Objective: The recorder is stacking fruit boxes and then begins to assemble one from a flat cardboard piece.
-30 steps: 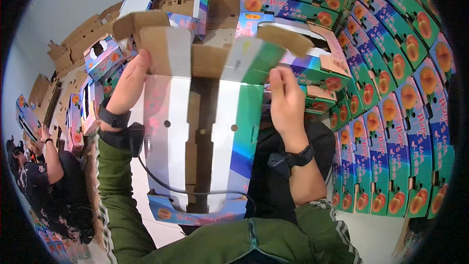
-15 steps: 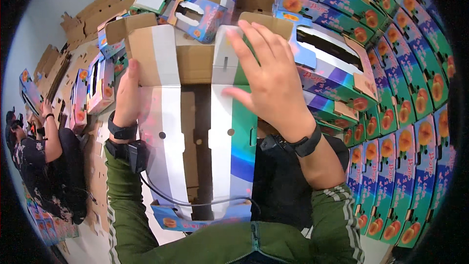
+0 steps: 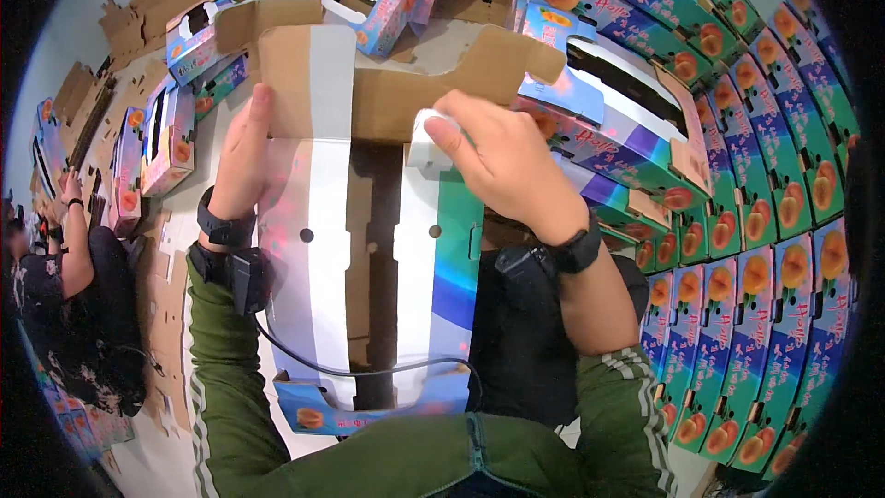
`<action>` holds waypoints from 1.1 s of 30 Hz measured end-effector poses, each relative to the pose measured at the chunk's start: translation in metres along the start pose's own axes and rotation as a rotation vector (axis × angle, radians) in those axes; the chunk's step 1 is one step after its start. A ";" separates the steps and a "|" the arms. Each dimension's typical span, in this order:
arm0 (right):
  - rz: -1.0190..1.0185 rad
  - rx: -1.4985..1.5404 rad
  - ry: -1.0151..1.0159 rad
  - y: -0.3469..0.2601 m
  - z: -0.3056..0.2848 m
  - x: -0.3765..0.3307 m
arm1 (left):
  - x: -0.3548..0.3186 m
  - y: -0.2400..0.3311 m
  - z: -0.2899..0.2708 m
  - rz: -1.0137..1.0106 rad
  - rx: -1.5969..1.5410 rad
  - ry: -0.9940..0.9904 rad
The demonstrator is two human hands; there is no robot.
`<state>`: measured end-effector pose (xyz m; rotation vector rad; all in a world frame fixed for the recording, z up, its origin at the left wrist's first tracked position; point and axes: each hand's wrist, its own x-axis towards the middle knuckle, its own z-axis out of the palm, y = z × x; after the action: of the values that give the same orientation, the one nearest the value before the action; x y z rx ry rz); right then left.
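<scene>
Both hands clamp a flat fruit box (image 3: 369,249) held up over the lap, the left hand (image 3: 241,161) gripping its left edge, the right hand (image 3: 498,161) pinching its far flap, stacked boxes (image 3: 765,249) to the right.

A packing workshop: rows of folded colourful fruit-printed cardboard cartons (image 3: 737,249) line the right, flat brown cardboard sheets (image 3: 138,9) pile up behind.

Even bright light is washing the scene, glaring off the glossy white-and-green cardboard box panel (image 3: 369,249); fisheye is bending edges, black vignette is ringing corners, focus holding sharp.
</scene>
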<state>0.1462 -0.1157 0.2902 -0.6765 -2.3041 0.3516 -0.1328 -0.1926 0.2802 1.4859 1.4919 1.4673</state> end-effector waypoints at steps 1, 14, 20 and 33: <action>0.055 0.105 -0.121 0.006 0.004 -0.001 | 0.000 0.000 0.001 0.000 -0.007 0.002; -0.222 -0.412 0.450 0.003 0.061 -0.016 | 0.009 -0.028 0.002 -0.017 0.032 0.079; -0.215 -0.437 0.325 0.007 0.052 -0.023 | 0.005 -0.029 -0.005 -0.142 -0.087 0.007; -0.315 -0.395 0.138 0.020 0.046 -0.028 | 0.004 -0.032 -0.012 -0.132 -0.041 0.054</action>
<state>0.1393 -0.1173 0.2336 -0.4909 -2.3166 -0.2950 -0.1542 -0.1854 0.2549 1.3074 1.5515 1.4602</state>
